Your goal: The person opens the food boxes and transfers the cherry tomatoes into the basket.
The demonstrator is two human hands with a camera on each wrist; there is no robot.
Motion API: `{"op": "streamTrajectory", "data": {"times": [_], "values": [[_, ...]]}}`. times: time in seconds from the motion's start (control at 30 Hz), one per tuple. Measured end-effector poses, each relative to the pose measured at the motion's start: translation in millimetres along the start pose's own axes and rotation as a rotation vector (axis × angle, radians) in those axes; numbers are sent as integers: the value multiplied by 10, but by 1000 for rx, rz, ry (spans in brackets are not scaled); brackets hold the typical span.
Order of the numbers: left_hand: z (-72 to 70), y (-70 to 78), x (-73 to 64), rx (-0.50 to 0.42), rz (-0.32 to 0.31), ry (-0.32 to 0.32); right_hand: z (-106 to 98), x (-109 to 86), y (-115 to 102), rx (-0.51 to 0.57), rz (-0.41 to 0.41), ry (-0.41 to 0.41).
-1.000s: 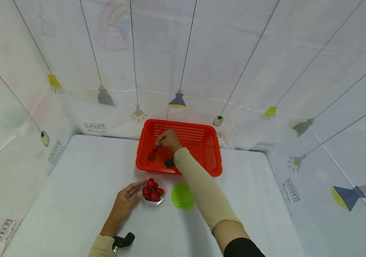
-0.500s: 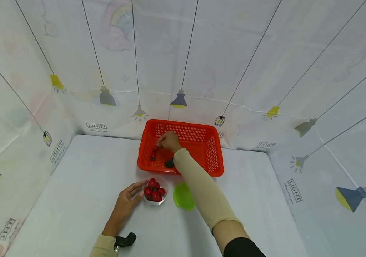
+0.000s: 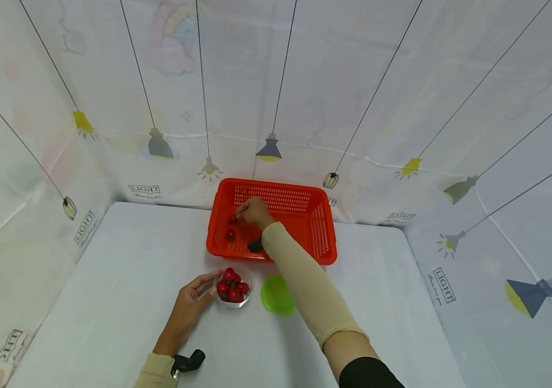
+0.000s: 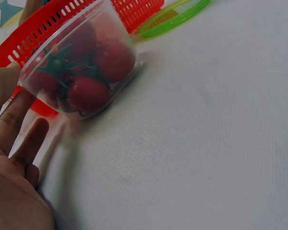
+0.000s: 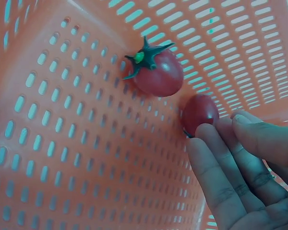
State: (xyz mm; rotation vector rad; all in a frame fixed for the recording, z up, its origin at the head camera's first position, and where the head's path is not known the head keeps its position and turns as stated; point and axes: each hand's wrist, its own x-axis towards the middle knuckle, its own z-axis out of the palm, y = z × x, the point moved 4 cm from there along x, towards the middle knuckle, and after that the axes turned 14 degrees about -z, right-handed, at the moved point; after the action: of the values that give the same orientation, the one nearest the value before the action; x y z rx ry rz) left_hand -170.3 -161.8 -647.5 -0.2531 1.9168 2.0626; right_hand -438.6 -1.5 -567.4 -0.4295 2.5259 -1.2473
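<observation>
My right hand (image 3: 254, 212) is inside the red plastic basket (image 3: 321, 258). Its nearly straight fingertips touch a cherry tomato (image 5: 200, 112) on the basket floor; no grip round it shows. A second cherry tomato (image 5: 158, 74), with a green star-shaped stem, lies close by. On the table, my left hand (image 3: 190, 306) rests against the left side of a clear plastic container (image 4: 116, 24), thumb and fingers loosely spread at its wall. Several cherry tomatoes (image 3: 232, 288) fill that container, some with green stems.
A green lid (image 3: 277, 295) lies on the white table (image 3: 149, 258), right of the container and in front of the basket, partly beside my right forearm. The basket stands near the back wall (image 3: 276, 81), which is covered with printed lamps.
Both arms stay nearly in place. The tomato at my right fingertips sits slightly farther back in the basket than before, and a little more apart from the other one.
</observation>
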Motion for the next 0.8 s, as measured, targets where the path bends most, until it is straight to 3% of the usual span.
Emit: {"op": "streamTrajectory", "data": {"times": [0.23,0.43,0.63,0.8], "values": [[-2,6,-1,6,8,1,-118,-71,-120,34,-80,4],[-1,14,-12,17,0,6,-296,-263,-391,115,-189,109],[2,27,-15,40,2,9,-429,-558,-656,91,-278,232],[2,8,-12,38,3,10,-451,-919,-808,78,-418,280]]}}
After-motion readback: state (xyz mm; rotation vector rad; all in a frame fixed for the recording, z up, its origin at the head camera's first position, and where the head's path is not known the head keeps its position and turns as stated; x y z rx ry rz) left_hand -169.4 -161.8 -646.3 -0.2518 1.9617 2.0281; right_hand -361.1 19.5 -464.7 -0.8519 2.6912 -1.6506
